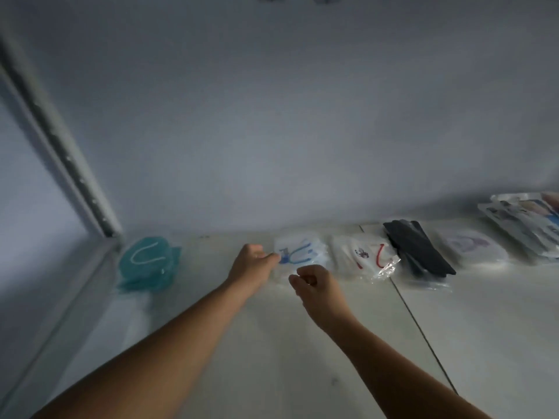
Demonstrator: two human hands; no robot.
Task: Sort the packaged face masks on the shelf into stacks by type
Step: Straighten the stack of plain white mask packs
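One clear-wrapped blue-looped white mask packet (298, 256) pinched by left hand (252, 263), right hand (314, 282) curled empty (apparently); slick film, slip risk.

Along my shelf (272, 343), left to right, flat wrapped stacks: teal masks (148, 261) apart at left, blue-strap masks (298, 254), red-strap masks (363, 255), black masks (417, 252) slanted, lilac masks (472, 247), printed packs (526, 222) fanned far right

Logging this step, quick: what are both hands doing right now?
Left hand: pinching the edge of the blue-strap pack.
Right hand: fingers curled beside that pack; whether it grips anything cannot be told.
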